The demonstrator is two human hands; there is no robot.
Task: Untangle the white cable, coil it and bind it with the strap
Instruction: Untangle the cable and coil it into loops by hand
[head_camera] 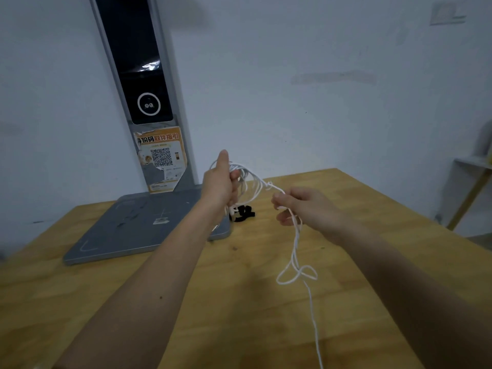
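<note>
White cable (295, 243) hangs in the air above the wooden tabletop (239, 302), strung between the person's two hands. The left hand (219, 182) is raised with its thumb pointing up and its fingers curled round a bundle of several loops of the cable; a white plug end dangles just below that fist. From the bundle a few strands run across to the right hand (298, 206), meeting in a small knot just before it. The right hand pinches the cable between thumb and fingers, the lower fingers loosely bent. Below it the cable drops in a doubled length, forms a loose tangled loop near the tabletop, and trails on as a single line to the lower edge of the view.

Black strap (243, 213) lies crumpled on the tabletop, behind and between the hands, just beside the corner of a grey flat base (127, 227). From that base rises a grey upright column (143, 75) with a dark panel and an orange sticker bearing a QR code. A pale wall (319, 89) stands behind.
</note>
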